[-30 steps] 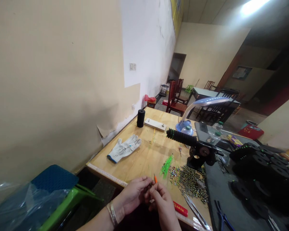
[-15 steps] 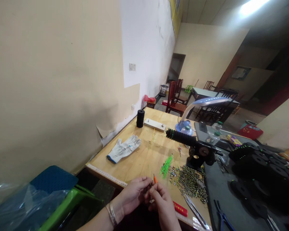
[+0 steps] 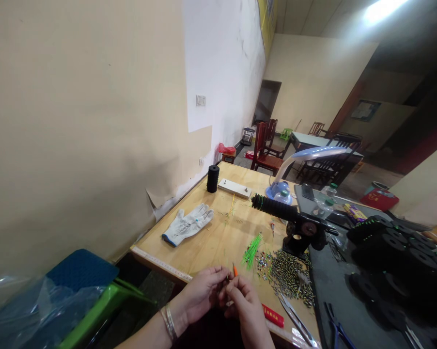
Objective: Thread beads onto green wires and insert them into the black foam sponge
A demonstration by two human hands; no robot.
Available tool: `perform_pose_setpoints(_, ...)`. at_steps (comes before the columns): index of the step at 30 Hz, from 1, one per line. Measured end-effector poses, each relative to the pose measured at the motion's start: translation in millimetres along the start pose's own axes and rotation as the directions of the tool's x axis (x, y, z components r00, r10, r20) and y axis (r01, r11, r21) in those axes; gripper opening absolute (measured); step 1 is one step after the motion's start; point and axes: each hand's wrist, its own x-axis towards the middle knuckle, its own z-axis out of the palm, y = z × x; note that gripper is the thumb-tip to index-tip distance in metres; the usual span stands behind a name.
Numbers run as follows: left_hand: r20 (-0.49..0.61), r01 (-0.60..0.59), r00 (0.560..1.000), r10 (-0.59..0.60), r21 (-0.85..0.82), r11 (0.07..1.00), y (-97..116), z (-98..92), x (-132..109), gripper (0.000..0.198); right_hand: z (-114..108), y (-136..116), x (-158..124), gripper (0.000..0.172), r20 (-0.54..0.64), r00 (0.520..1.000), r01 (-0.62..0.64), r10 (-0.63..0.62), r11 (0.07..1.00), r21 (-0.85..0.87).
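Observation:
My left hand, with bracelets at the wrist, has its thumb and fingers pinched together at the table's front edge. A thin yellowish strand seems to rise from its fingertips, too fine to name. Close against it, my right hand is also closed in a pinch; what lies between its fingers is hidden. Just behind my right fingers shows an orange pointed stick; whether it is held or lies on the table I cannot tell. A bundle of bright green thin pieces lies beyond my hands, next to a pile of small metallic pieces.
A black clamp-like stand carries a ridged black roll. Around the table lie a white glove, scissors, a red tube, blue-handled pliers and a black cylinder. A blue lamp stands behind; black rolls are heaped right.

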Motion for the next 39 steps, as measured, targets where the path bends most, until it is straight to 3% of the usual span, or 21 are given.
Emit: perform_pose_setpoints(39, 0.016, -0.008, 1.0, 0.007, 0.039, 0.999, 1.4, 1.1, 1.1, 0.041, -0.4, -2.7, 0.9, 0.036, -0.004, 0.999, -0.034, 0.034, 0.999, 0.017)
